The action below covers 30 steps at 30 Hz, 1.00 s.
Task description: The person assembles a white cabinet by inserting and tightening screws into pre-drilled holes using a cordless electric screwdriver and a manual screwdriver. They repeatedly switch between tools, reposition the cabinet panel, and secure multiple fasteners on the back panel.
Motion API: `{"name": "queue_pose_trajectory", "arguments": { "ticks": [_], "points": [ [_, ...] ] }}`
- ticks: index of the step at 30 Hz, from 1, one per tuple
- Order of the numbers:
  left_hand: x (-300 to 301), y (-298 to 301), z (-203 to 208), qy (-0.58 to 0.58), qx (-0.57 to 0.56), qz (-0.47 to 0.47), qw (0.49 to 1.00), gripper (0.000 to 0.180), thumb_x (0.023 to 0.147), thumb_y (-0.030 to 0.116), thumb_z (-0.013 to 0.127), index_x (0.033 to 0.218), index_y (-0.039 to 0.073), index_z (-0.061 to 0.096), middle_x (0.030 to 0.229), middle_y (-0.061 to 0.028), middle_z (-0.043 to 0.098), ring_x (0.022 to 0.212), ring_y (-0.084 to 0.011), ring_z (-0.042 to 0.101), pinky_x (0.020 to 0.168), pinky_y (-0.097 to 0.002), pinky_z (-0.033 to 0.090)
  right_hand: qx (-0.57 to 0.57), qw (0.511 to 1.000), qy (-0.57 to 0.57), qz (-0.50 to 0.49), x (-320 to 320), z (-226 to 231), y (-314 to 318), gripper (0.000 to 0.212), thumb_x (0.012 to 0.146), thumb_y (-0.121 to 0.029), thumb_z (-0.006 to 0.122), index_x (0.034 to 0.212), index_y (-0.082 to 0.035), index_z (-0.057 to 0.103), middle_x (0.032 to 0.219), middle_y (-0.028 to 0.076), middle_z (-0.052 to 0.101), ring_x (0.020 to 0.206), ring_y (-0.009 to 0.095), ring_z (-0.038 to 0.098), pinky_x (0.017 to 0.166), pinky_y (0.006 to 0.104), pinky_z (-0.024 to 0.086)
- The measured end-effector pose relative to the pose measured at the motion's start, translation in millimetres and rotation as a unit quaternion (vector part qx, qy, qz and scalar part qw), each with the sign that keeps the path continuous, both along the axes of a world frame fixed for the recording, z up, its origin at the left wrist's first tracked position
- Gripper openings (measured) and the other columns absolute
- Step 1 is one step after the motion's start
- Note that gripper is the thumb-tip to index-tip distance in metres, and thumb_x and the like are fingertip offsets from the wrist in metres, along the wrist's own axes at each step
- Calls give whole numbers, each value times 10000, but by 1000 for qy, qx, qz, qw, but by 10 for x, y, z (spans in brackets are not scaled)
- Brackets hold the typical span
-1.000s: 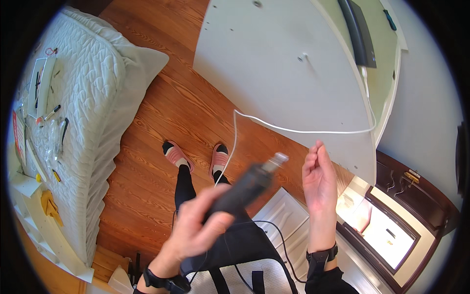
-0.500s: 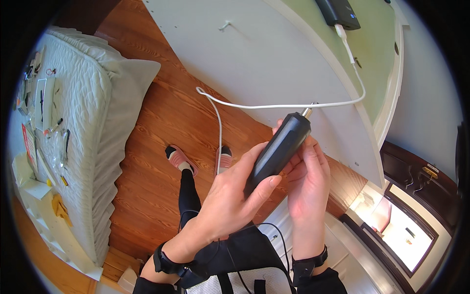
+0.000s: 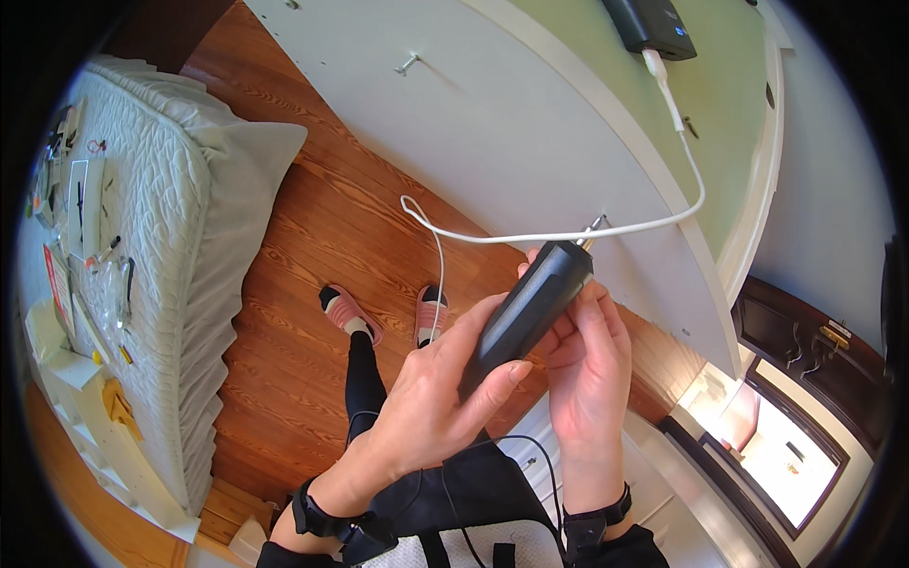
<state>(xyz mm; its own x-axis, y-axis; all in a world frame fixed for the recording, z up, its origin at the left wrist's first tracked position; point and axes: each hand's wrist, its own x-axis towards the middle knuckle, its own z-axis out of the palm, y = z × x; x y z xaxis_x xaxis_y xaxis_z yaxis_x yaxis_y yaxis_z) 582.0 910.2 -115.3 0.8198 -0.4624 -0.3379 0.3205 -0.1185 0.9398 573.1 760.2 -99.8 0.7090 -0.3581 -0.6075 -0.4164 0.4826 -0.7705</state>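
A black electric screwdriver (image 3: 526,308) points up and to the right, away from me. My left hand (image 3: 440,388) wraps round its rear body, with the thumb along the near side. Behind the tool's front end, my right hand (image 3: 592,369) has its fingers curled, some tips showing past the far side. The metal bit (image 3: 593,227) reaches the white panel (image 3: 492,142) beside the white cable; whether it sits in a screw is too small to tell. Another screw (image 3: 407,64) sticks out of the panel farther up.
A white cable (image 3: 559,237) crosses over the bit and runs to a black power bank (image 3: 653,26) on the green surface. At left a bed (image 3: 180,199) holds several tools and packets. My slippered feet stand on the wooden floor (image 3: 294,237).
The screwdriver and both hands have shifted slightly down and left. More of the bit shows now. The cable's loop has moved down and right.
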Motion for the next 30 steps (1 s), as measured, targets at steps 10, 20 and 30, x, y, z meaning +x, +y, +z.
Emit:
{"name": "queue_pose_trajectory", "arguments": {
  "ticks": [10,20,30],
  "points": [
    [0,7,-14,-58,9,9,998,588,908,270,663,1336,-63,436,817,-123,604,672,-214,634,643,-300,479,15,1000,-3,1,5,50,6,338,1030,-268,461,1219,0,544,1259,181,596,1145,231,606,937,331,518],
    [19,1,44,-23,13,2,1000,575,904,249,659,1339,-58,440,846,-139,611,724,-229,639,673,-298,482,32,999,6,9,16,69,-16,302,1024,-263,478,1153,-3,560,1228,184,616,1140,238,611,937,334,512],
    [76,40,155,46,14,-24,999,537,922,266,651,1322,-38,459,893,-194,653,761,-279,661,688,-338,505,-248,966,1,79,-174,181,-44,111,998,-79,508,1054,10,542,1093,163,646,1011,229,653,913,321,522]
  ]
}}
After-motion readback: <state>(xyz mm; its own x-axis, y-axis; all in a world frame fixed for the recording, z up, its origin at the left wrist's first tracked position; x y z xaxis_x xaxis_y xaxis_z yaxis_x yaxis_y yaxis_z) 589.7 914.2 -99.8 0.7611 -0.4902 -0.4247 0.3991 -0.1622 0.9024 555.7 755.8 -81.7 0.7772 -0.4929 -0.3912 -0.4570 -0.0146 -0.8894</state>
